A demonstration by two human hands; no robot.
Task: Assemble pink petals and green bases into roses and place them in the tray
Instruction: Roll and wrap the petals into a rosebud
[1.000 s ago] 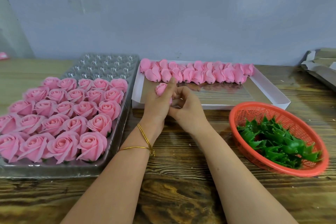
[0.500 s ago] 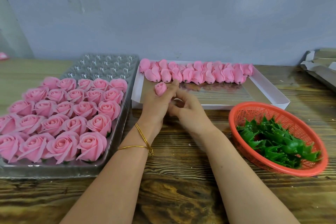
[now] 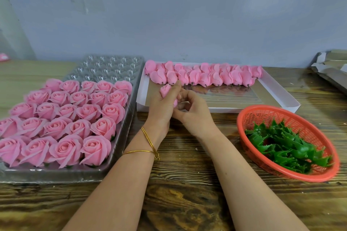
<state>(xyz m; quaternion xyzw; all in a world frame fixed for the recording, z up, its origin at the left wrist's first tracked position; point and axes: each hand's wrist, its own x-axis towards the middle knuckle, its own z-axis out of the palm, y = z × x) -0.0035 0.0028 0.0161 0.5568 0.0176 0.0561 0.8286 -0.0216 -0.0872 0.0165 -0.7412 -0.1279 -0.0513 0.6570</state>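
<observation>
While the two hands stay pressed together over the near edge of the shallow white cardboard box (image 3: 221,108), the small pink foam rosebud (image 3: 166,89) has risen a little in the left hand (image 3: 161,110) compared with a second ago, its tip now standing clear above the knuckles. The left fingers are curled closed around the bud; the right hand (image 3: 193,113) is half closed against it, fingertips working at the bud's lower end, and whether it holds a petal or anything else I cannot tell. No green piece shows between the hands, so the bud probably still lacks its base, and the spiky green plastic bases (image 3: 287,143) lie untouched in the round orange plastic basket (image 3: 262,165) to the right. The clear plastic blister tray (image 3: 120,148) on the left carries finished pink roses (image 3: 65,118), with bare cups at its far end awaiting this one.
</observation>
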